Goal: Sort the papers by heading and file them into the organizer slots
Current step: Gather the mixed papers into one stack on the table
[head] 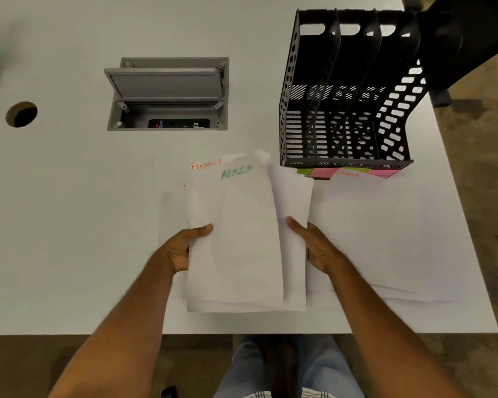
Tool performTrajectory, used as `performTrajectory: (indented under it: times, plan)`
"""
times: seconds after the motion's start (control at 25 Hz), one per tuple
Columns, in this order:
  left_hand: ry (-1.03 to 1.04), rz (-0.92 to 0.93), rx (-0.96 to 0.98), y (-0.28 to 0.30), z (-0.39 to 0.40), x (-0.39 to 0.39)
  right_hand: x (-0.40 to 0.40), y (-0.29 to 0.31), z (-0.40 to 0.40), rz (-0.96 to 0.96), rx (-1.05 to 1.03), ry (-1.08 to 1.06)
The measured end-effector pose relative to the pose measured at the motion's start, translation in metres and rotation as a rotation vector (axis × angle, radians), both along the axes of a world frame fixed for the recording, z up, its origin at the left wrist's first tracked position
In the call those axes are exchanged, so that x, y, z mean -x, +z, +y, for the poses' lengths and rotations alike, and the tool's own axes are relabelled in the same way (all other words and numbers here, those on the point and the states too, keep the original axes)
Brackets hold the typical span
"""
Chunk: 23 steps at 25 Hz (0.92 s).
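Observation:
I hold a stack of white papers (242, 239) above the white table (69, 225), near its front edge. My left hand (181, 248) grips the stack's left side and my right hand (314, 245) grips its right side. The top sheet reads "ADMIN" in green; behind it a sheet headed "FINANCE" in red sticks out. A second pile of papers (385, 231) lies flat to the right, its top sheet headed "FINANCE". The black mesh organizer (345, 162) with several upright slots stands at the back right, with pink and green labels on its front lip.
An open grey cable box (167, 93) is sunk into the table behind the papers. A round cable hole (21, 114) lies at the far left. The table's right edge runs just past the organizer. My legs show below the front edge.

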<state>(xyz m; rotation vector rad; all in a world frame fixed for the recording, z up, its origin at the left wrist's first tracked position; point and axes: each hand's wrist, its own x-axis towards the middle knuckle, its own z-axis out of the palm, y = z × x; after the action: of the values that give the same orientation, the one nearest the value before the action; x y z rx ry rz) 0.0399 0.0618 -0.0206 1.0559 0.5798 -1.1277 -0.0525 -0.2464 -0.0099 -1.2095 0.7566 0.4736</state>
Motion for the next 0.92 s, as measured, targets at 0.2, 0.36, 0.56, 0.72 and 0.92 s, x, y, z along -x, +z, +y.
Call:
performTrajectory:
  times: [0.2, 0.36, 0.56, 0.72, 0.92]
  plan:
    - [-0.088, 0.012, -0.132, -0.014, -0.017, 0.018, 0.005, -0.006, 0.018, 0.065, 0.152, 0.012]
    - [-0.045, 0.036, -0.187, -0.023, -0.025, 0.023, 0.005, -0.018, 0.024, 0.171, 0.133, 0.049]
    - [-0.19, 0.029, -0.105, -0.019, -0.036, 0.024, 0.006, -0.023, 0.037, 0.037, 0.139, 0.045]
    - [-0.12, -0.175, -0.101, -0.004, -0.033, 0.01, 0.004, -0.003, 0.038, -0.14, 0.268, -0.117]
    - [-0.137, -0.402, -0.011, 0.046, -0.028, -0.018, -0.013, 0.042, 0.031, -0.398, 0.252, -0.198]
